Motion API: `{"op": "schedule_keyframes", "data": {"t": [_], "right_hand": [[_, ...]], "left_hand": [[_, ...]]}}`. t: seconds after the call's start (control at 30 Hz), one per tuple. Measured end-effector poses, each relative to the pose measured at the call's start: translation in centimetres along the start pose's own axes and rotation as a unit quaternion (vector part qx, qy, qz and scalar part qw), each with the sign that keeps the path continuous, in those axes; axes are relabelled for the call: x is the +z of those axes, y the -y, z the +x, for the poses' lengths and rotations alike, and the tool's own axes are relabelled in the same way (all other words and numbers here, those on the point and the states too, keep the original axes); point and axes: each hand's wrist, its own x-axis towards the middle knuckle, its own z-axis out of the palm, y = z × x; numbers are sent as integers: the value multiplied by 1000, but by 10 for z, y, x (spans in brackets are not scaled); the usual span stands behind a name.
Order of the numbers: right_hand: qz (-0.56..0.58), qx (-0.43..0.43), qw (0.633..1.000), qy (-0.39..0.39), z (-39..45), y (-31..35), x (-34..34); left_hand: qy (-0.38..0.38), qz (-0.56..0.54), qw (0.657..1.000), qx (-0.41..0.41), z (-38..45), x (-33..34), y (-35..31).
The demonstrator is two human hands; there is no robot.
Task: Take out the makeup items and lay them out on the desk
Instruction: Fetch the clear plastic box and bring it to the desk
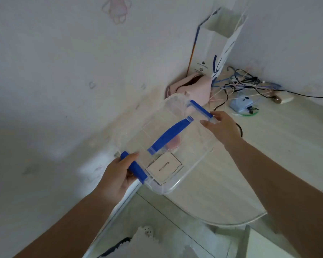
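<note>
- Pale wallpapered walls meet at a corner behind a light wood-grain desk [268, 146], which carries a white paper bag [213, 43], a pink cloth pouch [196, 86], a tangle of cables [244, 82] and a small light-blue device [241, 104].
- At the desk's near-left edge sits a clear plastic storage box [175, 157], part of it hanging over the rim; its lid is on, with a blue carry handle [169, 135] across the top.
- The left hand [119, 175] grips the near blue side latch [133, 167], thumb over it and fingers curled beneath.
- The right hand [222, 125] has its fingers curled on the far blue side latch [200, 109], apparently pinching its end.
- Through the lid a white rectangular packet [164, 167] and something pink [173, 143] show inside; what they are exactly cannot be told.
- Judging by this, the task is at its start: the box is not yet opened and no makeup item lies out on the desk.
- What seems to remain: release both latches, lift the lid off, then take each item out and set it on the bare wood to the right.
</note>
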Motion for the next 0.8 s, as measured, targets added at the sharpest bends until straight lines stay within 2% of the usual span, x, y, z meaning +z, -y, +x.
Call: {"op": "schedule_keyframes", "data": {"t": [0.3,0.7,0.8], "right_hand": [[75,61,995,-21,-127,-39,-49],[159,155,974,52,-311,-73,-56],[183,170,967,45,-354,-78,-49]], "left_hand": [[-9,-18,999,38,-76,-9,39],[8,114,992,52,-185,-90,86],[13,143,989,44,-203,-107,88]]}}
